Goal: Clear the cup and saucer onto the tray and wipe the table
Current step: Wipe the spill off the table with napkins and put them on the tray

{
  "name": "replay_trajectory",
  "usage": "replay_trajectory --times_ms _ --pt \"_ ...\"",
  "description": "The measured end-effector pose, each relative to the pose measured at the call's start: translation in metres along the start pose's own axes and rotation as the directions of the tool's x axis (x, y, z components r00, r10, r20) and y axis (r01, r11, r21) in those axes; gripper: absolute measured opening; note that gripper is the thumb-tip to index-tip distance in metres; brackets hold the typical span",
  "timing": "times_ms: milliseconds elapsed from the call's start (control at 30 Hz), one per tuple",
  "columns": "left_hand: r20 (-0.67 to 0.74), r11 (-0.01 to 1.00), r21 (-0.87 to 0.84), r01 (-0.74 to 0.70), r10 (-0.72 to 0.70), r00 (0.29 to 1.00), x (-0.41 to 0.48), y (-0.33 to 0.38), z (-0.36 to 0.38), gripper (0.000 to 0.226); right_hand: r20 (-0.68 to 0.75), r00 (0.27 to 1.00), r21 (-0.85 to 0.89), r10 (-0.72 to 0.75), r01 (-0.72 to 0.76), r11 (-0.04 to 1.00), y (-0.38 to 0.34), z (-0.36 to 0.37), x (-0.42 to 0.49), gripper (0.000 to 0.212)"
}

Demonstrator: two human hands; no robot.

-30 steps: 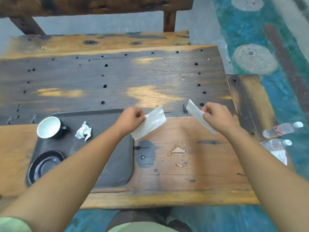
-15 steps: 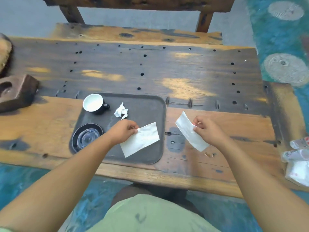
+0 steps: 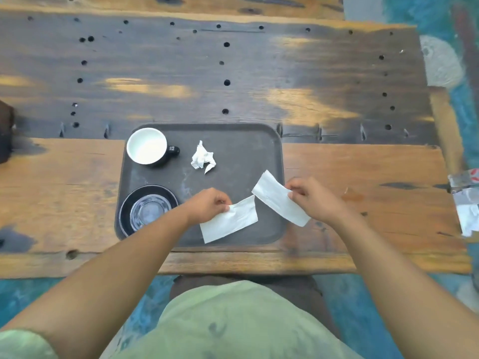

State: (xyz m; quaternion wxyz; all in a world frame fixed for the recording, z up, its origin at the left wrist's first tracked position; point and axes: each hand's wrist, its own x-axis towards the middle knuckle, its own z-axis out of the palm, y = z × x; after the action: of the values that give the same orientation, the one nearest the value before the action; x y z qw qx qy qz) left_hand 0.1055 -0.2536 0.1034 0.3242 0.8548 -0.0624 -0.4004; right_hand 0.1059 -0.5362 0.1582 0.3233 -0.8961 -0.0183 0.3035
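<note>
The cup (image 3: 147,146) stood in the tray's (image 3: 269,141) far-left corner; the saucer (image 3: 148,210) lay in its near-left corner. The left hand (image 3: 207,204) and right hand (image 3: 312,196) each pinched a separate tissue piece above the tray's near-right area, fingers clamped on paper.

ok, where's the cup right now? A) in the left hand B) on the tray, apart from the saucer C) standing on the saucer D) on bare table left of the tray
B: the cup stands at the tray's far left corner, while the saucer sits empty nearer the person; both hands hold only paper pieces.
</note>
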Motion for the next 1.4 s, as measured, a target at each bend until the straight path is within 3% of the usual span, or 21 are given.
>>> replay_trajectory --times_ms 233,433,600,700,833,933,1033,1167,1267,1400 --pt "0.254 0.991 0.049 -0.121 0.105 0.962 0.028 -0.001 0.02 0.015 -0.004 0.999 0.022 0.046 -0.046 0.999 0.0 0.005 0.001 0.025" --pt "0.154 0.971 0.172 -0.168 0.142 0.978 0.046 -0.007 0.003 0.017 0.088 0.996 0.083 -0.009 0.001 0.997 -0.013 0.011 0.003 0.023" --pt "0.243 0.969 0.187 -0.161 0.113 0.963 0.049 0.002 -0.007 0.022 0.248 0.966 0.033 -0.065 0.059 0.998 -0.033 0.027 0.009 0.023" --pt "0.248 0.984 0.124 -0.124 0.091 0.965 0.051 0.002 -0.011 0.049 0.367 0.927 -0.028 -0.08 0.097 0.995 -0.043 0.042 0.023 0.022" --pt "0.147 0.996 -0.061 -0.073 0.081 0.986 0.051 -0.014 -0.012 0.03 0.49 0.867 -0.064 -0.089 0.138 0.988 -0.055 0.059 0.042 0.017" --pt "0.012 0.966 -0.247 -0.072 0.077 0.997 0.041 -0.024 -0.013 0.027 0.546 0.833 0.006 -0.089 0.102 0.995 -0.058 0.066 0.053 0.018" --pt "-0.043 0.887 -0.457 -0.069 0.056 0.998 0.02 -0.032 -0.013 0.023 0.55 0.832 0.053 -0.076 0.056 0.997 -0.056 0.07 0.065 0.018" --pt "0.022 0.706 -0.706 0.043 -0.038 0.999 -0.01 -0.046 -0.007 0.039 0.539 0.84 0.081 -0.057 0.015 0.997 -0.059 0.076 0.079 0.019" --pt "-0.033 0.672 -0.74 0.017 -0.062 0.998 -0.02 -0.058 0.005 0.013 0.513 0.858 0.033 -0.024 0.009 0.999 -0.065 0.08 0.09 0.017" --pt "-0.127 0.671 -0.74 0.046 -0.207 0.97 -0.026 -0.068 0.024 0.013 0.504 0.863 -0.148 0.03 0.052 0.988 -0.065 0.076 0.099 0.016"
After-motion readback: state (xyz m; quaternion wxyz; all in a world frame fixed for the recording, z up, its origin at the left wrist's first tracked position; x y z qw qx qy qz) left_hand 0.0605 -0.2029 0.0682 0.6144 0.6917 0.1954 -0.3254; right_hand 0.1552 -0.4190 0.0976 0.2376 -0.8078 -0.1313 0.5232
